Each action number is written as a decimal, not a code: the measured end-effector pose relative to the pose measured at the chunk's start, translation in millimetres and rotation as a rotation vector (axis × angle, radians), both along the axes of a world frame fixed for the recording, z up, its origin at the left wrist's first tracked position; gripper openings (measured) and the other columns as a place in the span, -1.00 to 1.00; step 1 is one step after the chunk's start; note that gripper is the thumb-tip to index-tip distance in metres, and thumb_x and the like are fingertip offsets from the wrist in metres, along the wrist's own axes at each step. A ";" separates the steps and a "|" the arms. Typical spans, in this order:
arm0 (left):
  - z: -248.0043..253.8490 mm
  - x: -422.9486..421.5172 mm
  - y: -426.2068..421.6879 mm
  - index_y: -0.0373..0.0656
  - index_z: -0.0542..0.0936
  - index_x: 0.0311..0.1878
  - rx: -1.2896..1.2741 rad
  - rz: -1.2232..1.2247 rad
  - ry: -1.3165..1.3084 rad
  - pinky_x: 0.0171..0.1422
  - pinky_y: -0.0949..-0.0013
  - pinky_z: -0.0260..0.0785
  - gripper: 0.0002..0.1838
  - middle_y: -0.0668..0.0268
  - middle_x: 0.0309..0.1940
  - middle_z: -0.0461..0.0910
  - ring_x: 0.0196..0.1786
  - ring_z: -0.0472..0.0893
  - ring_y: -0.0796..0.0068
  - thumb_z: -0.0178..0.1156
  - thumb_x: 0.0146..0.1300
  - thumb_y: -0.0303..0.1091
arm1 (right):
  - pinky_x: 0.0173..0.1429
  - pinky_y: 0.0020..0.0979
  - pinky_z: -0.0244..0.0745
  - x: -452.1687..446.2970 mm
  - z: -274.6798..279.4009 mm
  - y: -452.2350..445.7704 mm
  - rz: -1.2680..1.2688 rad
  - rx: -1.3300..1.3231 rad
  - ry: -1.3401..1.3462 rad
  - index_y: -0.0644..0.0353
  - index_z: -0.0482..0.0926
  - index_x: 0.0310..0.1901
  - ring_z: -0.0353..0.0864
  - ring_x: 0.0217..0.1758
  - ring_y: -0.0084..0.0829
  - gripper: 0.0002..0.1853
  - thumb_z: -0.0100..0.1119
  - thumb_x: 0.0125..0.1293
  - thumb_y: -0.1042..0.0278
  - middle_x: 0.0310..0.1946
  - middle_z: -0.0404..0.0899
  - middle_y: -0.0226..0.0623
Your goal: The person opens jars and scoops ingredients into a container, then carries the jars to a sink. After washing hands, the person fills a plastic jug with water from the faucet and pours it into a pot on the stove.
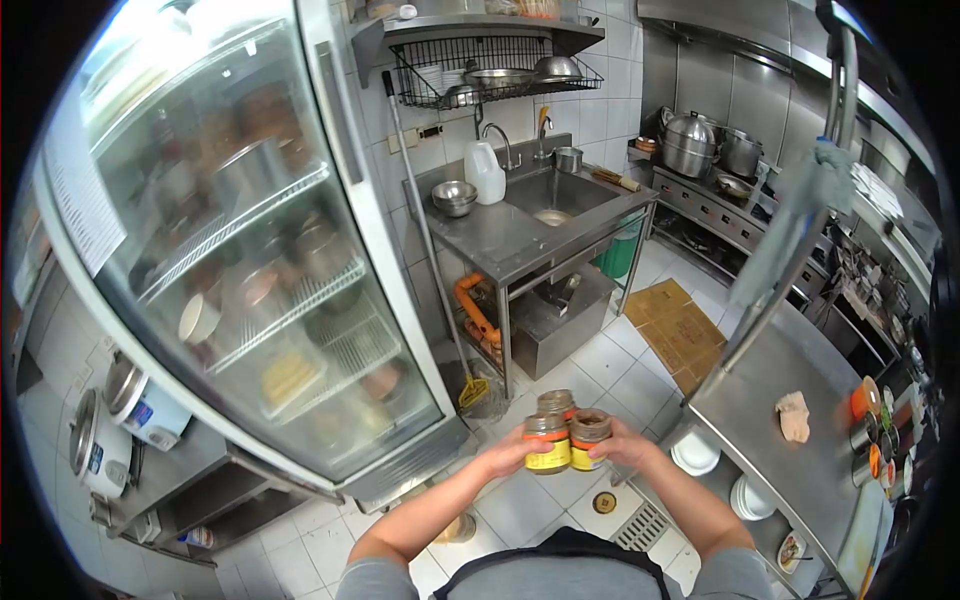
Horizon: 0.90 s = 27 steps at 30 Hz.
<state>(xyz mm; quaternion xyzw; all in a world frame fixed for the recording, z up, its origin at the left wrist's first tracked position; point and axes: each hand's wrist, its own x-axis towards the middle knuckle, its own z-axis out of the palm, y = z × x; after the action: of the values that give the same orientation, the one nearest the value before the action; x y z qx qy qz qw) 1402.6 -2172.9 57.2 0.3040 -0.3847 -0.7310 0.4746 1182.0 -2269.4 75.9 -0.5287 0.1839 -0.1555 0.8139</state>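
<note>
Three glass jars are held together in front of my body, above the tiled floor. My left hand (508, 452) is closed round the left jar (546, 445), which has a yellow label and an orange band. My right hand (625, 447) grips the right jar (590, 440), dark inside and also yellow-labelled. A third jar (557, 403) stands just behind these two and touches them; how it is supported is hidden. The jar tops look uncovered.
A glass-door fridge (330, 90) fills the left. Ahead stand a steel sink counter (500, 240) and a mop (472, 390). Flattened cardboard (675, 335) lies on the floor. At right is a steel worktable (765, 400) with a cloth (793, 416) and containers.
</note>
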 end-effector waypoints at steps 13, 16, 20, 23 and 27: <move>4.8 107.2 -285.6 -0.25 0.28 0.27 0.058 0.163 -0.060 0.29 0.18 0.32 -0.25 0.19 0.15 0.44 0.18 0.47 0.28 0.36 0.02 -0.24 | 0.32 -0.36 0.29 118.5 -7.2 -316.4 0.150 -0.009 -0.070 0.28 0.29 0.24 0.44 0.20 -0.39 -0.18 0.41 -0.16 0.50 0.12 0.47 -0.27; 14.0 146.1 -333.6 -0.26 0.37 0.18 0.041 0.231 -0.019 0.20 0.27 0.38 -0.41 0.21 0.05 0.52 0.09 0.53 0.36 0.31 0.07 -0.32 | 0.30 -0.35 0.31 169.2 -7.2 -379.3 0.216 -0.006 -0.093 0.27 0.29 0.25 0.44 0.20 -0.39 -0.19 0.39 -0.14 0.54 0.13 0.46 -0.27; -10.3 212.9 -411.2 -0.25 0.34 0.22 0.121 0.292 -0.128 0.19 0.26 0.39 -0.39 0.21 0.07 0.51 0.10 0.53 0.35 0.29 0.11 -0.32 | 0.32 -0.31 0.29 235.8 -12.2 -467.7 0.316 0.097 -0.040 0.22 0.27 0.28 0.41 0.23 -0.39 -0.20 0.33 -0.10 0.64 0.16 0.44 -0.29; 2.6 242.7 -456.8 -0.26 0.33 0.24 0.055 0.339 -0.096 0.28 0.25 0.31 -0.36 0.20 0.10 0.48 0.15 0.49 0.32 0.30 0.10 -0.28 | 0.35 -0.31 0.25 282.0 -19.2 -530.4 0.412 0.047 0.004 0.21 0.22 0.31 0.38 0.27 -0.40 -0.17 0.36 -0.06 0.60 0.21 0.39 -0.26; -21.3 294.8 -508.0 -0.25 0.32 0.24 0.059 0.357 -0.150 0.27 0.24 0.33 -0.33 0.21 0.12 0.48 0.17 0.48 0.33 0.34 0.06 -0.31 | 0.37 -0.32 0.22 336.6 -19.4 -592.2 0.549 -0.024 0.051 0.21 0.22 0.31 0.36 0.27 -0.42 -0.17 0.38 -0.07 0.59 0.22 0.38 -0.28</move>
<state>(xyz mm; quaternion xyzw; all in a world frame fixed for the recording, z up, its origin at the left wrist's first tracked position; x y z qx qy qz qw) 1697.3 -2680.8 35.9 0.4347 -0.3372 -0.6217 0.5575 1518.6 -2861.6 56.5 -0.5722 0.0524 0.0820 0.8143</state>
